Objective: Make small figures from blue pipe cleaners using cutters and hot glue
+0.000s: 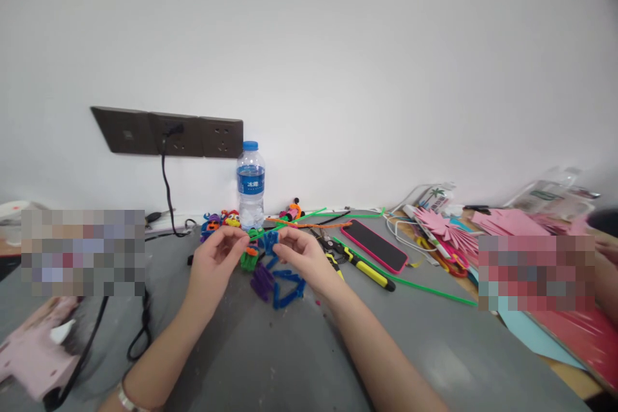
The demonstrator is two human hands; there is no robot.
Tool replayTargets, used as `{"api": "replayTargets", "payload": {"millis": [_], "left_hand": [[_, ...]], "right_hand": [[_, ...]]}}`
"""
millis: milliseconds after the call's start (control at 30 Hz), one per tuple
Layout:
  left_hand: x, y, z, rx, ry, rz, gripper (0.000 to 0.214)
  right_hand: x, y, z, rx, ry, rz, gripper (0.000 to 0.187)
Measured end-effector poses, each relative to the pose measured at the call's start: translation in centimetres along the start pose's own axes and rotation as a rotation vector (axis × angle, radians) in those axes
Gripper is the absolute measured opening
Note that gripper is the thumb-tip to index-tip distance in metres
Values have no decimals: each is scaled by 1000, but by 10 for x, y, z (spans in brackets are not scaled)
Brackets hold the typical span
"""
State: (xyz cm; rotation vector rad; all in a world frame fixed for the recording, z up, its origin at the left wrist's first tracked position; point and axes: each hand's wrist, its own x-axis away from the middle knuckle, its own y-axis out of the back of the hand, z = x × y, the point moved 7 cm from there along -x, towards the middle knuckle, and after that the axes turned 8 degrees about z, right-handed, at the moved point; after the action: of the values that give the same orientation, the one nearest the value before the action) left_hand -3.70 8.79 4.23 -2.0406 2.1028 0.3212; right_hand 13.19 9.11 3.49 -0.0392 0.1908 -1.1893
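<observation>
My left hand (223, 250) is closed in a pinch on a green pipe cleaner (255, 235). Opposite it, my right hand (300, 255) pinches a bent blue pipe cleaner (271, 242) between thumb and fingers. The two pieces are close together; whether they are joined I cannot tell. Just below on the grey table lie a folded green piece (249, 262), purple pieces (262, 281) and several bent blue pieces (290, 294). Small colourful pipe-cleaner figures (211, 225) stand behind my left hand, partly hidden by it.
A water bottle (250, 187) stands by the wall. Yellow-black pliers (369, 270), a phone (376, 246) and a long green pipe cleaner (425, 288) lie to the right. Pink paper (512, 225) covers the far right, near another person's arm (607, 277). A pink glue gun (41, 357) lies left.
</observation>
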Motion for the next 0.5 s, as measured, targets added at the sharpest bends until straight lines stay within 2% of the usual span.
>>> {"api": "replayTargets", "payload": {"millis": [133, 267, 500], "left_hand": [[-2, 3, -7, -120, -59, 61, 18], [-1, -3, -12, -231, -125, 116, 13], [0, -8, -10, -204, -166, 183, 8]], "right_hand": [[2, -3, 0, 4, -38, 82, 30], [1, -4, -2, -10, -63, 139, 32], [1, -5, -6, 13, -89, 158, 33]]}}
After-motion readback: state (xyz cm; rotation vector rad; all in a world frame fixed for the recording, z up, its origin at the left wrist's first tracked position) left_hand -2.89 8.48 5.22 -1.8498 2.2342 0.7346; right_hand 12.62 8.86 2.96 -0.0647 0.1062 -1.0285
